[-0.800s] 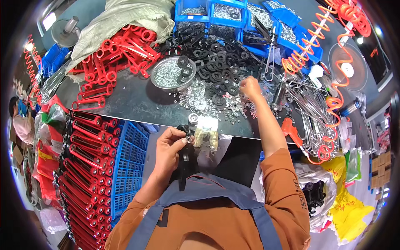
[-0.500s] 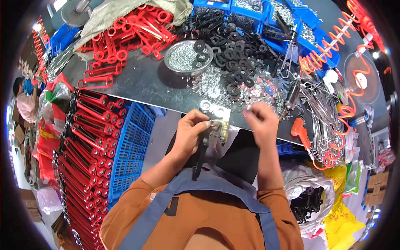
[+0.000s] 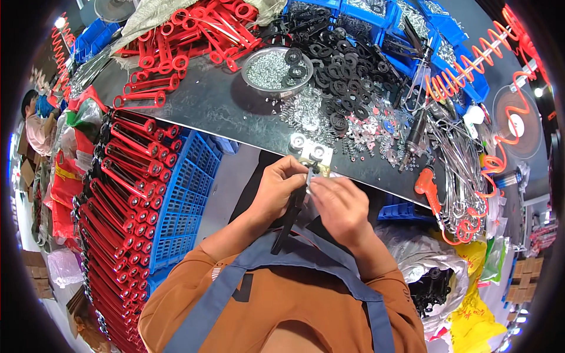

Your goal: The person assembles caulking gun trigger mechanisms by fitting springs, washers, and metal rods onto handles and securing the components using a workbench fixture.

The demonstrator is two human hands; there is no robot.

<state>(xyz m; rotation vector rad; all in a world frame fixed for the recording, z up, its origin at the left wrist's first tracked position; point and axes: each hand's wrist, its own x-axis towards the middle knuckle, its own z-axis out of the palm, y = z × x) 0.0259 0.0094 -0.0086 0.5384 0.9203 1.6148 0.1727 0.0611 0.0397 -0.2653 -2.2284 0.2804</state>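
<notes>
At the table's front edge, my left hand point(image 3: 275, 191) pinches a long black part point(image 3: 286, 230), whose lower end hangs down toward my apron. The part's upper end meets a small metal fixture point(image 3: 313, 153) with two pale round discs on top and a brass-coloured side. My right hand point(image 3: 341, 206) is beside it, thumb and fingers pressed together against the upper end of the black part. Whatever those fingertips hold is too small and too hidden to name. Just beyond the fixture lie loose small silver hardware pieces point(image 3: 306, 112) and small red and pale washers point(image 3: 372, 130).
A metal bowl point(image 3: 252, 87) holds silver pieces and black rings. Black rings point(image 3: 344, 73) are heaped behind, before blue bins point(image 3: 356, 25). Red handles point(image 3: 141, 97) lie left; more fill a blue crate point(image 3: 182, 206). An orange air tool point(image 3: 425, 183) and metal rods point(image 3: 459, 159) lie right.
My right hand has come down and left from above the small hardware to the black part at the fixture. My left hand keeps its hold. The whole view has shifted slightly.
</notes>
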